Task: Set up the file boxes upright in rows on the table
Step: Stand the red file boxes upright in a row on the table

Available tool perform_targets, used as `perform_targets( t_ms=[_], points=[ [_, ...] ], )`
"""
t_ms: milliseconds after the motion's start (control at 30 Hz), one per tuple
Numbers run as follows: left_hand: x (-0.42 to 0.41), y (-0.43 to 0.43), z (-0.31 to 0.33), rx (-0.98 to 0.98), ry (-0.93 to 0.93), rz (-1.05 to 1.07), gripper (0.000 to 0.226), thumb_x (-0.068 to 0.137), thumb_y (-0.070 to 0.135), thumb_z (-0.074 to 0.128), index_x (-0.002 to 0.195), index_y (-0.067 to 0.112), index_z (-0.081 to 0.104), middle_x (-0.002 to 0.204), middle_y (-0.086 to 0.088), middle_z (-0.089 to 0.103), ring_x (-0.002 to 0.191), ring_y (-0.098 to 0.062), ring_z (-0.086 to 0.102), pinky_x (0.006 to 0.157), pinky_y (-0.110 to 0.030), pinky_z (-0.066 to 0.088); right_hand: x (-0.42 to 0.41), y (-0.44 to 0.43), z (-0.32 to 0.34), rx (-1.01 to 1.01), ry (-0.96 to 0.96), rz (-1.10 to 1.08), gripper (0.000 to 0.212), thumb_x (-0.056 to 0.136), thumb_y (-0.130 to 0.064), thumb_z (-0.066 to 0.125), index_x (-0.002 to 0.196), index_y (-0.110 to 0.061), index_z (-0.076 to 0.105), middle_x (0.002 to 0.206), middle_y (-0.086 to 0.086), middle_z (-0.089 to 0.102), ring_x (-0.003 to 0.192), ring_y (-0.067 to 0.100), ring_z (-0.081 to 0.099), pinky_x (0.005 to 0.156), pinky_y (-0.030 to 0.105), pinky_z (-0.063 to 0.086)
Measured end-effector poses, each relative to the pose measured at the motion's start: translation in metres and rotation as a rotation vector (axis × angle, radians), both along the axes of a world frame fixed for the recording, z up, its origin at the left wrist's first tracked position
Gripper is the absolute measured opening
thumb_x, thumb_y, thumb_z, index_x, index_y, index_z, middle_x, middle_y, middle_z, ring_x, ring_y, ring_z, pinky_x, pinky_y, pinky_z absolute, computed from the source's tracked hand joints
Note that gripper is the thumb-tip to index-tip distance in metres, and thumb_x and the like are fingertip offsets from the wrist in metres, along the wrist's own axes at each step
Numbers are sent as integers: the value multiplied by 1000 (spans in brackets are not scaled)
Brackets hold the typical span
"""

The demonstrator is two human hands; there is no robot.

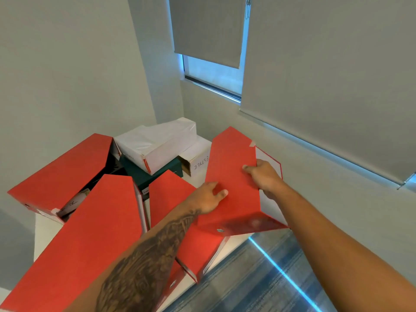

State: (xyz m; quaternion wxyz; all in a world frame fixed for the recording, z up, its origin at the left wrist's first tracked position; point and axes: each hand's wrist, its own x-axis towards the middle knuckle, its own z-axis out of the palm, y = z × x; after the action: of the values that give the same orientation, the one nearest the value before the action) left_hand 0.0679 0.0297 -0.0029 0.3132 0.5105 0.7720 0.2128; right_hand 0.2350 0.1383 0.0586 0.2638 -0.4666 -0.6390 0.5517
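A white surface [45,230] fills the lower left of the frame, crowded with red file boxes. One red box [60,174] lies at left centre with its open mouth toward the middle, papers showing inside. A second [90,239] slants from the bottom left corner up toward the centre, and a third [171,194] leans just right of it, partly under the tattooed forearm. Behind them, at upper centre of the pile, sit a white box [157,143] stacked on a dark green box [144,174], and a small white carton [198,158] with handwriting on its end, close to the wall corner.

The surface's right edge runs diagonally at lower centre; beyond it is blue carpet [258,278] with a bright light strip. Boxes overhang or crowd this edge, leaving little bare surface.

The held red file box [234,176] is tilted at centre right, over the edge. The left hand [209,197] lies nearly flat on its broad red face, fingers spread. The right hand [265,176] is curled over the box's upper right edge, thumb on the red face, fingers behind.
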Motion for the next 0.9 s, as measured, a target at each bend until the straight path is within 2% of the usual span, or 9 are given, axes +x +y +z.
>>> perform_targets(
  t_ms=[100, 233, 367, 433, 500, 600, 667, 733, 900],
  points=[
    [7, 8, -4, -32, -30, -12, 75, 97, 61, 44, 156, 17, 31, 162, -4, 32, 146, -24, 35, 119, -36, 28, 12, 19, 10, 130, -125, 40, 13, 100, -13, 56, 94, -15, 68, 100, 14, 74, 82, 30, 70, 83, 45, 57],
    [9, 28, -4, -16, -108, 62, 70, 100, 58, 41, 156, 17, 32, 163, -4, 30, 147, -24, 34, 117, -36, 26, 19, 41, 7, 347, -406, 147, 32, 102, -21, 52, 128, -5, 65, 123, 16, 69, 110, 35, 66, 95, 42, 52],
    [20, 57, 5, 60, -294, 221, 66, 100, 59, 38, 153, 19, 38, 156, -2, 41, 139, -25, 44, 114, -41, 37, 22, 55, -20, 444, -560, 237, 31, 99, -25, 51, 121, -9, 65, 120, 18, 70, 112, 36, 65, 92, 42, 53],
    [30, 71, 5, 83, -493, 335, 64, 99, 61, 40, 150, 23, 40, 150, 0, 46, 128, -27, 54, 98, -42, 53, 21, 58, -39, 458, -637, 306, 29, 99, -28, 50, 116, -10, 64, 118, 19, 70, 110, 37, 66, 87, 41, 54],
    [40, 81, 3, 75, -680, 433, 64, 98, 61, 43, 149, 24, 41, 142, -1, 48, 119, -29, 60, 82, -39, 60, 19, 58, -55, 463, -692, 373, 29, 101, -28, 48, 116, -9, 63, 119, 19, 69, 110, 38, 65, 85, 40, 52],
    [50, 96, -15, 51, -826, 503, 61, 96, 60, 50, 143, 22, 46, 137, -6, 55, 108, -31, 67, 82, -47, 61, 16, 54, -75, 455, -687, 472, 34, 102, -32, 44, 114, -7, 64, 113, 17, 70, 104, 38, 67, 81, 39, 52],
    [54, 104, -25, 36, -852, 555, 51, 97, 53, 54, 138, 21, 50, 130, -13, 62, 95, -28, 72, 84, -51, 60, 14, 54, -88, 456, -679, 526, 36, 101, -36, 46, 108, -6, 64, 105, 15, 71, 97, 37, 69, 73, 37, 50],
    [56, 108, -32, 39, -824, 606, 42, 99, 44, 55, 136, 23, 51, 124, -10, 65, 90, -26, 73, 80, -50, 61, 14, 56, -98, 472, -653, 544, 32, 98, -36, 52, 105, -7, 65, 101, 13, 72, 92, 35, 70, 65, 32, 45],
    [57, 113, -41, 60, -746, 667, 39, 98, 33, 58, 135, 24, 50, 122, -6, 65, 94, -28, 72, 70, -46, 64, 17, 77, -98, 360, -563, 680, 30, 100, -28, 51, 120, -11, 65, 115, 11, 71, 97, 26, 67, 76, 31, 47]
  ],
)
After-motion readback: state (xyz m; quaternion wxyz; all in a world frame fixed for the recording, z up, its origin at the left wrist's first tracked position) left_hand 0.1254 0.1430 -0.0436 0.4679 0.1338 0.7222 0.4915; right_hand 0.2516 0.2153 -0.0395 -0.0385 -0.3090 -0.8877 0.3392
